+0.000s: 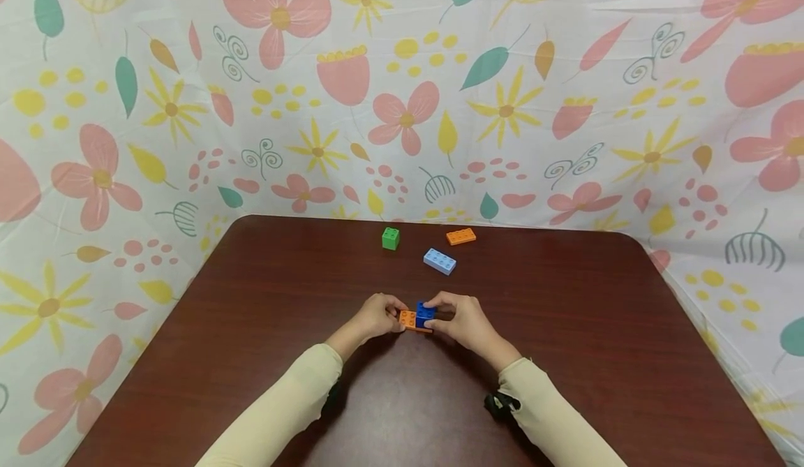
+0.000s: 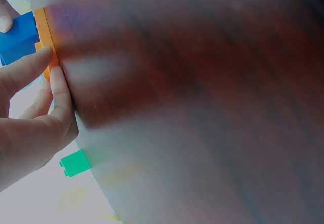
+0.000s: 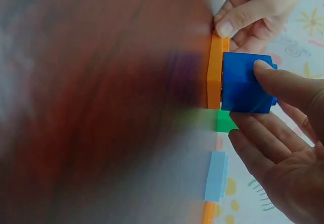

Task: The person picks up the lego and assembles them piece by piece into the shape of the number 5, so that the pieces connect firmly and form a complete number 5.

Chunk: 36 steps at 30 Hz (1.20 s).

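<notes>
Near the middle of the table, a flat orange building brick [image 1: 407,319] lies with its studs up. My left hand [image 1: 378,315] pinches its left end between thumb and fingers. My right hand [image 1: 466,320] grips a dark blue square building brick [image 1: 425,315] between thumb and fingers, over the orange brick's right half. In the right wrist view a thin gap with studs shows between the blue brick [image 3: 247,82] and the orange brick [image 3: 214,77]; whether they touch I cannot tell.
Farther back on the dark brown table [image 1: 283,271] stand a green square brick [image 1: 391,239], a light blue brick [image 1: 440,261] and another flat orange brick [image 1: 461,236]. A flower-patterned cloth [image 1: 402,160] hangs behind the table's back edge.
</notes>
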Each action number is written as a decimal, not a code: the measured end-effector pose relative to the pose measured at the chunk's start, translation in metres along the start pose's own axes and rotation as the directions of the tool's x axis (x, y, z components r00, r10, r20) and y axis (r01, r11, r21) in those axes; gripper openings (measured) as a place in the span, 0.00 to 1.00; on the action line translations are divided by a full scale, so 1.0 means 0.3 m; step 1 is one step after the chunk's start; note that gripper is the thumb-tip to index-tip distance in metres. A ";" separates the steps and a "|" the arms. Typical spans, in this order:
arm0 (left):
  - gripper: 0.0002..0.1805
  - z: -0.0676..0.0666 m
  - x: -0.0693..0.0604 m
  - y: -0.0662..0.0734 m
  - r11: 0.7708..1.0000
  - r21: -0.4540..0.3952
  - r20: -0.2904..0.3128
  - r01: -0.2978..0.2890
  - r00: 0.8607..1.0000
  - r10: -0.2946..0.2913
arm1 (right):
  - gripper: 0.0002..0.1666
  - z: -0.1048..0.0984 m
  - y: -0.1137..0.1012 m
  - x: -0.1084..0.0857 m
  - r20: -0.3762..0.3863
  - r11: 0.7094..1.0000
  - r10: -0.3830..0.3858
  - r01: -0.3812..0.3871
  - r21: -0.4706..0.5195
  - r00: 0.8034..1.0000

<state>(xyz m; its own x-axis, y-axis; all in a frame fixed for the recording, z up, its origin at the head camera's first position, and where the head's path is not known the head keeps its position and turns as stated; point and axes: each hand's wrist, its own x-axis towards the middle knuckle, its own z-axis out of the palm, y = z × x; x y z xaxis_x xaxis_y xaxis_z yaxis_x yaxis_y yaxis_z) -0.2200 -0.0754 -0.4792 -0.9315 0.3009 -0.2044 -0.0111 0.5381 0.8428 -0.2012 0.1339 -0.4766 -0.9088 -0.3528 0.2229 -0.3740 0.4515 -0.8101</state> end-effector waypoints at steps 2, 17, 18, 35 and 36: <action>0.17 0.001 0.000 -0.004 1.000 -0.002 -0.003 0.000 1.000 0.000 | 0.17 0.004 0.000 0.000 -0.002 1.000 -0.012 0.012 0.000 1.000; 0.17 0.000 -0.004 0.010 1.000 0.001 0.009 0.002 1.000 -0.002 | 0.23 0.010 -0.016 -0.025 0.077 0.837 0.353 -0.351 0.419 0.933; 0.17 0.000 -0.003 0.009 1.000 0.003 0.007 0.001 1.000 -0.001 | 0.23 0.012 -0.018 -0.025 0.071 0.830 0.367 -0.361 0.425 0.928; 0.17 -0.002 -0.008 0.008 1.000 -0.002 -0.011 0.001 1.000 -0.001 | 0.23 0.041 -0.015 -0.033 0.020 0.784 0.465 -0.423 0.454 0.885; 0.17 -0.002 -0.008 0.007 1.000 -0.002 -0.011 0.002 1.000 -0.002 | 0.23 0.042 -0.016 -0.034 0.014 0.788 0.466 -0.422 0.448 0.885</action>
<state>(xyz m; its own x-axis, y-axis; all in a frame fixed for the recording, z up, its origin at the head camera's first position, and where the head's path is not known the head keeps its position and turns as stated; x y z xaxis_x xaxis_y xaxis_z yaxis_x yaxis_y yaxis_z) -0.2181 -0.0754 -0.4766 -0.9353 0.2913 -0.2010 -0.0140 0.5370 0.8435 -0.1878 0.1252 -0.4818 -0.9757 -0.1133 -0.1876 0.1716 0.1373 -0.9755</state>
